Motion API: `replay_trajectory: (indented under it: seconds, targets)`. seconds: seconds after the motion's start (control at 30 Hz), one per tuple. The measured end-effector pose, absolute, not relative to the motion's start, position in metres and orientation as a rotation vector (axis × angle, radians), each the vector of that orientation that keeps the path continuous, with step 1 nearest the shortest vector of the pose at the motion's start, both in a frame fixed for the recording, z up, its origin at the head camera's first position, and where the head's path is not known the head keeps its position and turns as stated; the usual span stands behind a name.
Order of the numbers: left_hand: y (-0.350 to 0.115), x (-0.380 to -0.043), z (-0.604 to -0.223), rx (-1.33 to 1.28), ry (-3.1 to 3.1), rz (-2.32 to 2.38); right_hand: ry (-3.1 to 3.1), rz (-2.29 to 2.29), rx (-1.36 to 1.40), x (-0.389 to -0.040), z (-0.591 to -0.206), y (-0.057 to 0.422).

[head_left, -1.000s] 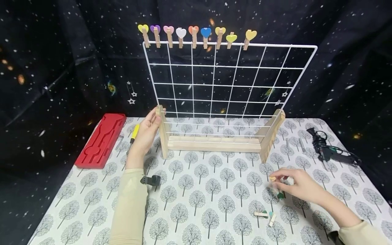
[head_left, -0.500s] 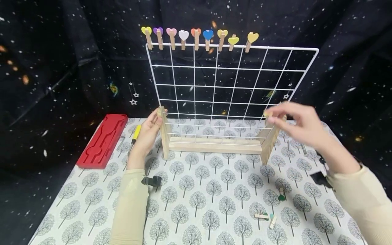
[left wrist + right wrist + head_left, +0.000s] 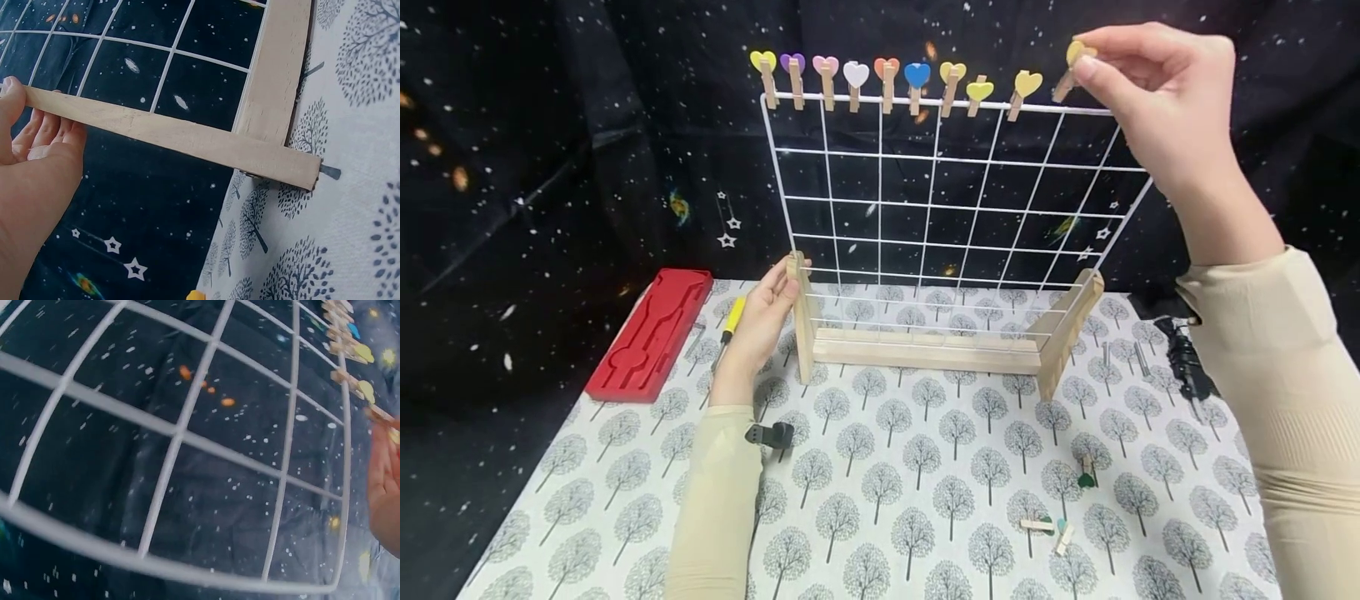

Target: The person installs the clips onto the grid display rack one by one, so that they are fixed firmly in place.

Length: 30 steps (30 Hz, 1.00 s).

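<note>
**Right hand (image 3: 1180, 100) pinches a yellow clip (image 3: 1067, 81) by the top of the grid (image 3: 929, 205)**

Nearest, at lower right of the frame, three loose clips (image 3: 1037, 526) lie on the tree-print cloth (image 3: 895, 467), one with a dark green heart. At centre left, the left hand (image 3: 764, 312) grips the top of the left post of the wooden stand (image 3: 925, 352), thumb on one side and fingers round the other. Beside that wrist lies a yellow-handled screwdriver (image 3: 734, 317); further left is a red case (image 3: 651, 333), and at the right edge of the cloth a black tool (image 3: 1186, 362), partly behind the sleeve.

The white grid leans up from the stand. A row of nine heart clips (image 3: 917, 79) runs along its top wire from the left corner. At upper right, just beyond the row, the yellow clip is held tilted between right thumb and fingers; whether it touches the wire cannot be told. A starry black curtain (image 3: 587, 192) hangs behind.
</note>
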<state>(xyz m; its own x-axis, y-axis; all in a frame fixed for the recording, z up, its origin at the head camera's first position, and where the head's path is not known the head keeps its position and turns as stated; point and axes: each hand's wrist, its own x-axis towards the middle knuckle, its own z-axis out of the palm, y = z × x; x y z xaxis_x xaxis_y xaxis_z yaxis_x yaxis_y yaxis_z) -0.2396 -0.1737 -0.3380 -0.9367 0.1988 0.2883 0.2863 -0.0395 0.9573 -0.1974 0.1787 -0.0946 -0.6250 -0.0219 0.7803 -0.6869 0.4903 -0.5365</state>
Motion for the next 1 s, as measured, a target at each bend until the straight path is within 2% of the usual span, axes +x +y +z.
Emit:
replay_trajectory:
  seconds: [0.17,0.53,0.8,1.0]
  targets:
    - [-0.173,-0.240,-0.336,-0.536,-2.129,-2.162,-2.092,1.387,0.463,-0.202,-0.084,0.173]
    - [-0.173,-0.242,-0.339,-0.546,-2.093,-2.198,-2.294,0.895,0.381,-0.203,-0.085,0.167]
    - [-0.172,-0.239,-0.336,-0.540,-2.107,-2.196,-2.391,0.832,0.386,-0.204,-0.081,0.173]
    - [-0.172,-0.239,-0.336,-0.545,-2.106,-2.201,-2.334,0.749,0.445,-0.200,-0.092,0.174]
